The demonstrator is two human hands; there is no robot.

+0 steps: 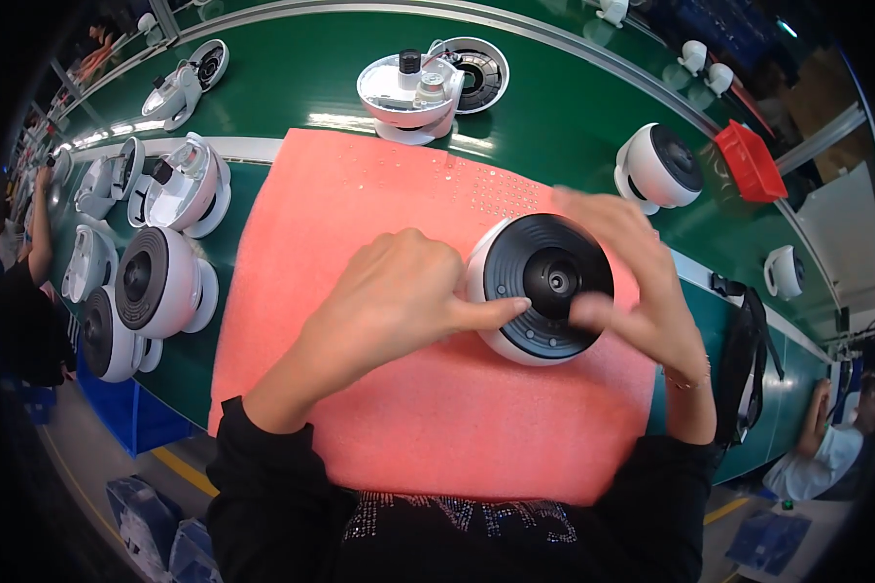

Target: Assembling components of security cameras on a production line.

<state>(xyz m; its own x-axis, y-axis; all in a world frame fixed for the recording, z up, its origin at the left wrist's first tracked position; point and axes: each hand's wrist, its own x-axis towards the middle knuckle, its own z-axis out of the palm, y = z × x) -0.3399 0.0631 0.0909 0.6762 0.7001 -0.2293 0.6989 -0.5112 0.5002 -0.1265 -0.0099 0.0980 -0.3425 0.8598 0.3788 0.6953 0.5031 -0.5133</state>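
A round white camera (491,335) with a black ringed face (530,238) and a central lens lies facing up on a pink foam sheet (379,428). My left hand (394,282) presses its outstretched thumb on the face's left side, by the lens. Its other fingers are curled under; whatever they may hold is hidden. Small round discs sit around the lower part of the face. On the camera's right side my right hand (642,272) has thumb and fingers spread, blurred by motion. Many tiny round clear pieces (504,194) dot the sheet's far part.
Similar cameras (160,282) stand at the left, several with open shells. An opened unit (413,92) is at the far middle and a closed one (659,167) at the far right, near a red bin (749,160). A black strap (746,364) lies at the right. Other people work at both sides.
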